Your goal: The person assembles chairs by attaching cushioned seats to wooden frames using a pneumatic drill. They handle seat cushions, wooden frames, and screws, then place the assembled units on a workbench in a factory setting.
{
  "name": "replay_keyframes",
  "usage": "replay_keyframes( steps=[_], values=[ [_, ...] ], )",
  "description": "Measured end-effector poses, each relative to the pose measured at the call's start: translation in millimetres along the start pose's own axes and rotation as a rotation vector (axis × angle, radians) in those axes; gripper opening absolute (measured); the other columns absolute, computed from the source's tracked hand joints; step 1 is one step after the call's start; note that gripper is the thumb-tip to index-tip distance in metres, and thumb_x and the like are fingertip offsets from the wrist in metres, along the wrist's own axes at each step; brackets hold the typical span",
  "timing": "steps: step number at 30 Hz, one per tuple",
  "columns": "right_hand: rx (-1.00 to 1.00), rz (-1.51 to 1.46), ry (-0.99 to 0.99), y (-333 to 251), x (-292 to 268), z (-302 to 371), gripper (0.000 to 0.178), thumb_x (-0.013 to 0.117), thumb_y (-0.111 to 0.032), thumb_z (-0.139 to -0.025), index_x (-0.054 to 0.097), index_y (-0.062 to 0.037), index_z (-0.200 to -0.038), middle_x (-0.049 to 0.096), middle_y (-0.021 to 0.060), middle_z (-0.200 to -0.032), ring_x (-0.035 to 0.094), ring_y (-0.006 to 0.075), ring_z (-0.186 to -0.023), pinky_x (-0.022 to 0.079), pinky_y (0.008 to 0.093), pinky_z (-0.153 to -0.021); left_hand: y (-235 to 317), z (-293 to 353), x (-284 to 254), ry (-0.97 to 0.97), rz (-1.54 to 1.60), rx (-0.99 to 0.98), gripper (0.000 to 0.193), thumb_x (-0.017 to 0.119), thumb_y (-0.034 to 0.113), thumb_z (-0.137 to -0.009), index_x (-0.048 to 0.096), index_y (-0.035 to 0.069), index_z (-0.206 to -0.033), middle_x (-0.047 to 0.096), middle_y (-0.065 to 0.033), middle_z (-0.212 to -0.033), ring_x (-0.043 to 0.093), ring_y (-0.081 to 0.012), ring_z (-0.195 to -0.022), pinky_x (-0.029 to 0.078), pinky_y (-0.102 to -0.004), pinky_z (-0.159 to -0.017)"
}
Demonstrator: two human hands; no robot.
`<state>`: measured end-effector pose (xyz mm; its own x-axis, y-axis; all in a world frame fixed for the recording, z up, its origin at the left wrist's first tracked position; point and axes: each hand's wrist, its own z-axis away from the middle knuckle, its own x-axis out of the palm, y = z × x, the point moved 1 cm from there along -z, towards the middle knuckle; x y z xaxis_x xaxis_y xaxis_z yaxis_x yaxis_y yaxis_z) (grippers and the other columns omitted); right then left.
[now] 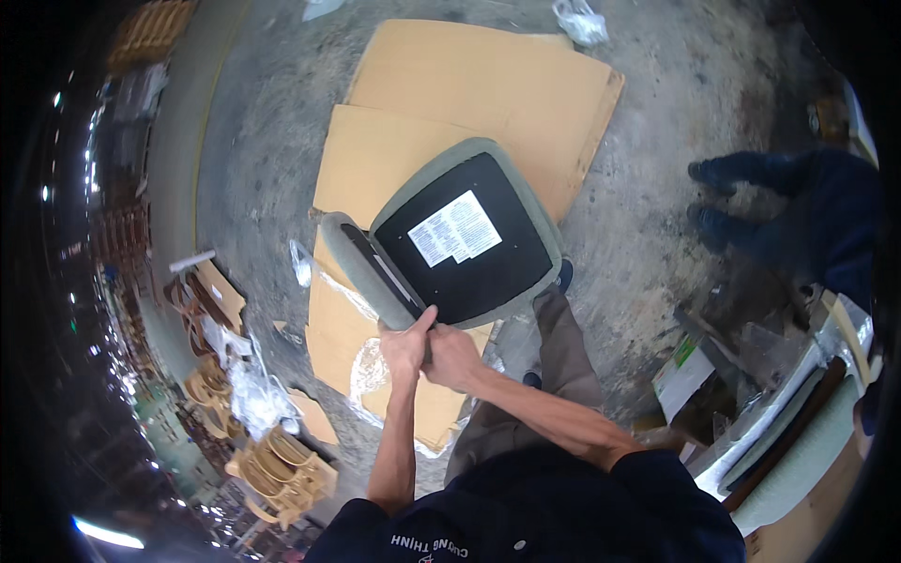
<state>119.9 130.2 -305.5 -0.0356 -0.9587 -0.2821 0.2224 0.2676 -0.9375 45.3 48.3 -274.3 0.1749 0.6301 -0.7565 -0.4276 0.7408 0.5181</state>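
Note:
Two grey-green upholstered chair seats are in my hands, above the cardboard. The larger-looking chair seat (526, 202) turns its black underside up, with white printed labels stuck on it. On its left, the other chair seat (352, 253) stands tilted, showing mostly its padded edge and a strip of dark underside. My left hand (404, 349) is closed round the near corner of the tilted seat, thumb pointing up. Right beside it, my right hand (454, 358) closes on the near corner of the label-side seat. The hands touch or overlap, and most fingertips are hidden.
Flattened cardboard sheets (469, 75) lie on the concrete floor, with clear plastic wrap (369, 371) on them. Wooden chair parts (282, 469) and plastic stand at lower left. Another person's legs (751, 202) are at right, above more stacked upholstered seats (798, 479).

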Motion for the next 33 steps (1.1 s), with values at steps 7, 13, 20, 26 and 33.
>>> replay_keyframes(
  steps=[7,13,20,26,33],
  values=[
    [-0.387,-0.009,-0.127,-80,56,122,0.08,0.08,-0.054,-0.076,0.06,0.0039,-0.128,0.061,0.0231,-0.108,0.059,0.039,-0.106,0.047,0.0484,-0.093,-113,85,-224,-0.077,0.463,0.105,0.031,0.074,0.0,-0.068,0.067,0.0,-0.098,0.069,-0.0064,-0.084,0.063,-0.0162,-0.069,0.051,-0.0317,-0.064],
    [0.351,-0.042,0.484,20,12,264,0.106,0.077,-0.06,-0.078,0.035,0.0051,-0.151,0.047,0.0284,-0.144,0.048,0.0371,-0.135,0.041,0.0429,-0.109,-158,209,-359,-0.337,0.547,0.372,0.036,0.072,-0.002,-0.061,0.071,0.0,-0.098,0.07,-0.0027,-0.09,0.064,-0.0136,-0.077,0.049,-0.0267,-0.074],
    [0.493,-1.244,0.641,34,110,350,0.121,0.068,-0.073,-0.081,0.016,0.005,-0.158,0.022,0.0267,-0.162,0.017,0.0396,-0.152,0.016,0.054,-0.122,-90,224,-368,-0.734,0.346,0.823,0.052,0.09,0.019,-0.063,0.068,0.001,-0.106,0.065,0.0037,-0.091,0.058,-0.0086,-0.081,0.045,-0.0238,-0.078],
    [-0.158,-1.213,1.333,17,157,418,0.069,0.078,-0.04,-0.089,0.05,0.0005,-0.136,0.062,0.0156,-0.128,0.059,0.0222,-0.119,0.046,0.0379,-0.104,-30,215,-336,-1.08,0.228,1.208,0.057,0.088,0.022,-0.073,0.064,-0.003,-0.118,0.067,-0.0045,-0.105,0.062,-0.013,-0.091,0.047,-0.0265,-0.085],
    [-0.151,-0.798,2.366,-64,235,495,0.054,0.08,-0.031,-0.089,0.055,0.0028,-0.124,0.066,0.012,-0.112,0.065,0.0172,-0.099,0.055,0.0314,-0.086,30,241,-228,-1.754,0.216,1.143,0.044,0.076,0.008,-0.085,0.061,-0.003,-0.125,0.069,-0.0086,-0.111,0.066,-0.0152,-0.096,0.051,-0.0295,-0.09]
  ],
)
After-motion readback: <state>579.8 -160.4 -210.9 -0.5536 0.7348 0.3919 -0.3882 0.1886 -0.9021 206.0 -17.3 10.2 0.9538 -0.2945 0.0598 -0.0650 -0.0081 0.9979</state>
